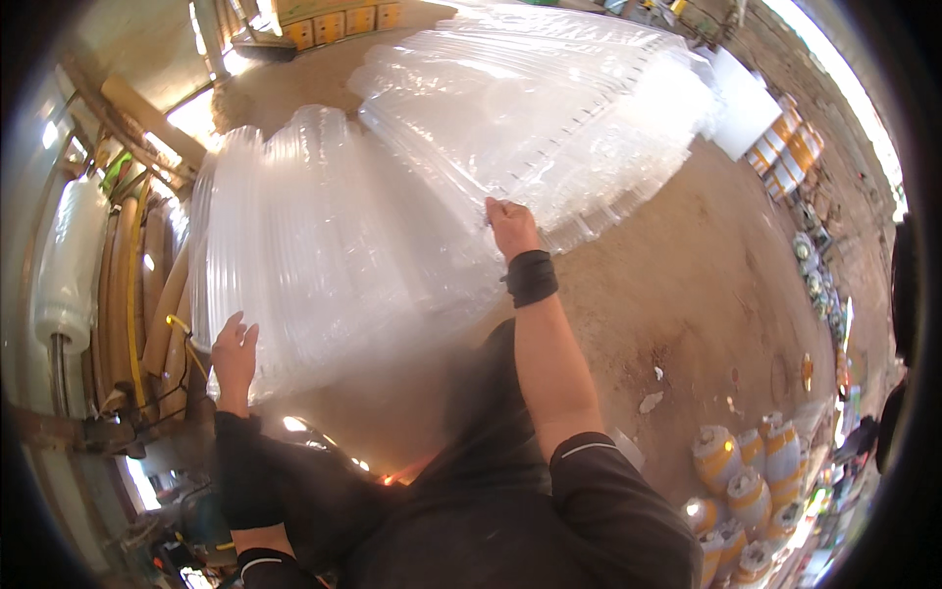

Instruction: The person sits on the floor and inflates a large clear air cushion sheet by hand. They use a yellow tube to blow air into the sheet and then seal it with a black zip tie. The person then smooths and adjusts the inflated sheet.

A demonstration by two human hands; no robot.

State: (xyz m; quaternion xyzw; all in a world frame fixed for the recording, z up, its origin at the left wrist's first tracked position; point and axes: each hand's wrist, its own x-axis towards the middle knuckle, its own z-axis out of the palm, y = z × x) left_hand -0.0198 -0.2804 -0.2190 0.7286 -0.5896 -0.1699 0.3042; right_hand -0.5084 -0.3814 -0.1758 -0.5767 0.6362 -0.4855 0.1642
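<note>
Clear plastic sheets lie before me in two groups. My right hand point(512, 228), with a black band at the wrist, is closed on the near corner of the fanned plastic sheets point(549, 108) on the right. At the near left edge of the pleated plastic sheets point(294, 216), my left hand point(235, 358) has its fingers apart and pointing up. It seems to hold nothing, though whether it touches the film is hard to tell. A row of short dark marks crosses the right-hand sheets. The film's near edge is blurred.
On the left stand a roll of clear film point(74, 265) and several brown cardboard tubes point(125, 285). White bundles with orange bands point(748, 496) stand on the brown floor point(687, 294) at lower right. A white block point(738, 103) and orange boxes point(329, 27) lie farther off.
</note>
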